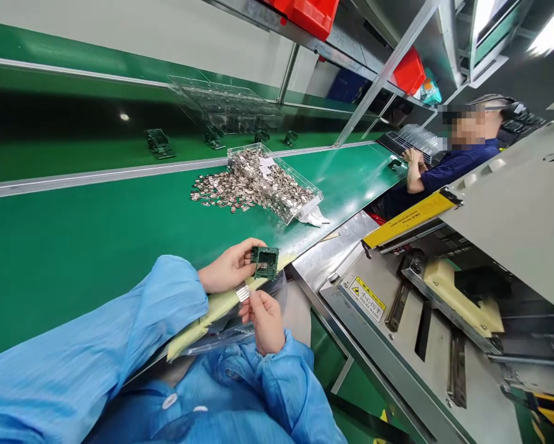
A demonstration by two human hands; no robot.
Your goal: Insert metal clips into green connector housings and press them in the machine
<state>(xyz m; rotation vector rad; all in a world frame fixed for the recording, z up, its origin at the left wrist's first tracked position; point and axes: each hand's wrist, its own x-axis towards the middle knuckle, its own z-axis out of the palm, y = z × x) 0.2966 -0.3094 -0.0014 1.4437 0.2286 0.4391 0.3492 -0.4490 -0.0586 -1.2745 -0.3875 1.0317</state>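
Note:
My left hand [228, 268] has its fingers closed on a small dark green plastic frame [266, 262] with a square opening, held above the edge of the green bench [114, 259]. Just below it, my right hand [265, 317] pinches the end of a short silvery strip of metal pieces [242, 291]. The strip lies over yellow tape [221, 308] along the bench edge. Beyond my hands, a clear plastic box [299, 185] lies with small metal pieces [230, 191] in it and heaped beside it on the bench.
Several dark plastic parts [159, 143] and clear trays [240, 105] stand behind the bench's metal rail. To the right is a machine with a warning label [368, 299] and a yellow bar [410, 219]. A co-worker [461, 154] handles a dark part farther along.

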